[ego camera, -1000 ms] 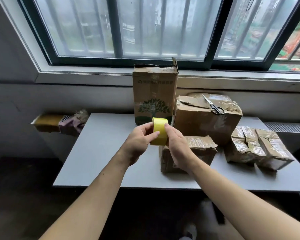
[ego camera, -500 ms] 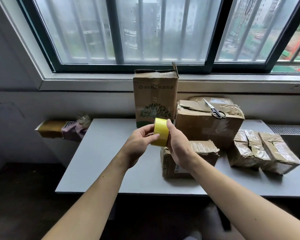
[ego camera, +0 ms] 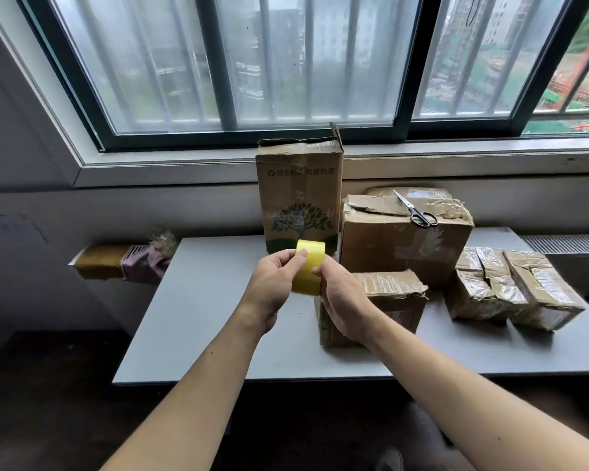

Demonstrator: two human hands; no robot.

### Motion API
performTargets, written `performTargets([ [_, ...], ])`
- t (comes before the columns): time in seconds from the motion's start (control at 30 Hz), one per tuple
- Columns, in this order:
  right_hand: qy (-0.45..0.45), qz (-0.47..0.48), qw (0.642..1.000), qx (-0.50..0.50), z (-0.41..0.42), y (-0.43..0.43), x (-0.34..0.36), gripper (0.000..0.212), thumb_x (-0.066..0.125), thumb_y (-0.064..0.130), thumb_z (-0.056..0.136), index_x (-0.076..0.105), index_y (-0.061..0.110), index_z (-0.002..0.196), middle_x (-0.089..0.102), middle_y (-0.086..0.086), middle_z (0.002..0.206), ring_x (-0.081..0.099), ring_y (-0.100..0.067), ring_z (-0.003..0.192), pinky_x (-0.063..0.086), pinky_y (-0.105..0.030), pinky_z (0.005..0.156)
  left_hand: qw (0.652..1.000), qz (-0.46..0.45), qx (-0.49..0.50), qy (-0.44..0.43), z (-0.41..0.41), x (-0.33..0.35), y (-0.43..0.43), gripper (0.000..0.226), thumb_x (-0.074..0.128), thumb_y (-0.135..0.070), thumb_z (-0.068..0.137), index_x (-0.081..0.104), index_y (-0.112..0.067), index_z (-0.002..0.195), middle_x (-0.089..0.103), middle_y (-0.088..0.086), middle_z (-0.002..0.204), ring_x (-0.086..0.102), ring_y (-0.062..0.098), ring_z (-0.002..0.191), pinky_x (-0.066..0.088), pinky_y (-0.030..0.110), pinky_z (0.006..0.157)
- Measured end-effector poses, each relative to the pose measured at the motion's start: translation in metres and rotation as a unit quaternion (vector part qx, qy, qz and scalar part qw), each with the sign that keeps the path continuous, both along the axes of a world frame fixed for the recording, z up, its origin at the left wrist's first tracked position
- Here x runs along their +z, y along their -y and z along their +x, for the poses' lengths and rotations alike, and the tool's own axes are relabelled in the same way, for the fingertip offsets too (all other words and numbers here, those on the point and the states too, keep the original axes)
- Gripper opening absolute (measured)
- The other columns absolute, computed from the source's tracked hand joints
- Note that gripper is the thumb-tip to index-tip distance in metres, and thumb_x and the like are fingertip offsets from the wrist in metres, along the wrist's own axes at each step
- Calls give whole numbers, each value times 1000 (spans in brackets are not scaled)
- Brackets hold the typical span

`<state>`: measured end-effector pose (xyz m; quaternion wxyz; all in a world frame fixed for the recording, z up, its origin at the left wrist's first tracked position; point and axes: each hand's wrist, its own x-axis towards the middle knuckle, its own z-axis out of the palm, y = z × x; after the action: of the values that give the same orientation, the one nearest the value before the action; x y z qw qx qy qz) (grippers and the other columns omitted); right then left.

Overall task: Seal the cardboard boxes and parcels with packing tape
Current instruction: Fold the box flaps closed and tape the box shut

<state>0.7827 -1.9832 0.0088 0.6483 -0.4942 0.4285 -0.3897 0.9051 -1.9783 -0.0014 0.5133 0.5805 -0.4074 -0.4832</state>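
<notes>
Two hands on one tape roll (ego camera: 309, 270), held up in the air above the near half of the tabletop (ego camera: 201, 317). The left hand (ego camera: 272, 287) pinches the yellow roll, thumb laid flat on its outer face. The right hand (ego camera: 344, 302) grasps it from the other side, fingers curled in against the band. No strip is drawn out yet.

Step, as I judge it: hunting for the free end of the tape, before any sealing starts. Next move calls for a nail under that end, a peel, then a length pulled over a seam. The low box (ego camera: 388, 297) just under the right hand is the nearest candidate. The tall box (ego camera: 300, 195) behind stands with one top flap up. The large box (ego camera: 405, 239) shows torn, loose top flaps, with scissors (ego camera: 417, 211) lying on them, handy for the cut. Wrapped parcels (ego camera: 514, 288) sit to the right, well apart from the hands.

Hard to tell:
- The tape's free end is not visible, and neither is the roll's core.
- The right fingertips are hidden behind the roll.
- The right wrist covers the low box's near left corner.
- Whether the parcels are two or three pieces I cannot say.
- The tabletop's right end is cut off by the frame.
</notes>
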Motion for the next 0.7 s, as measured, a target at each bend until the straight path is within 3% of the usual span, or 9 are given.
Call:
performTargets([
  [0.07,5,5,1000,2,2,-1,0,40,46,32,84,64,7,110,60,-12,104,52,-23,98,42,-40,93,1000,10,1,0,2,2,-1,31,63,-39,95,70,-16,115,68,9,117,62,29,113,55,39,95],
  [0.17,14,30,999,-17,0,-2,-3,30,41,36,104,64,18,109,64,-15,117,58,-23,106,46,-41,103,1000,26,-14,8,6,6,-4,30,59,-35,98,67,-16,120,64,10,123,60,28,115,54,36,93],
  [0.3,7,11,999,-36,-3,-2,-6,28,35,27,107,59,19,98,59,-8,101,53,-18,96,44,-36,90,999,25,-37,30,2,8,-10,33,46,-27,104,61,-13,130,61,12,126,58,28,117,53,37,97],
  [0.4,-6,-46,998,-33,-2,-4,-5,32,30,22,109,59,19,94,58,-1,94,52,-8,88,42,-27,85,1000,16,4,4,-6,14,-12,30,41,-19,103,69,-18,111,66,12,114,61,23,103,53,32,84],
  [0.5,-18,-99,995,-27,-1,-2,-8,34,27,20,110,61,17,110,60,3,96,55,6,78,43,-14,75,998,12,22,-59,-9,22,-12,33,40,-10,100,72,-18,95,66,6,89,59,12,78,50,24,69],
  [0.6,-25,-124,992,-27,1,0,-10,36,27,24,111,59,10,117,61,-3,101,56,-3,88,44,-23,83,998,7,-2,-58,-13,20,-13,40,37,2,96,73,-13,103,69,0,82,61,5,70,49,16,63],
  [0.7,1,-102,993,-50,5,6,-8,34,28,24,110,60,13,110,60,-6,99,55,-14,91,44,-30,84,997,-2,-21,-71,-15,20,-13,46,38,10,92,69,-8,121,73,6,103,65,9,82,50,14,67],
])
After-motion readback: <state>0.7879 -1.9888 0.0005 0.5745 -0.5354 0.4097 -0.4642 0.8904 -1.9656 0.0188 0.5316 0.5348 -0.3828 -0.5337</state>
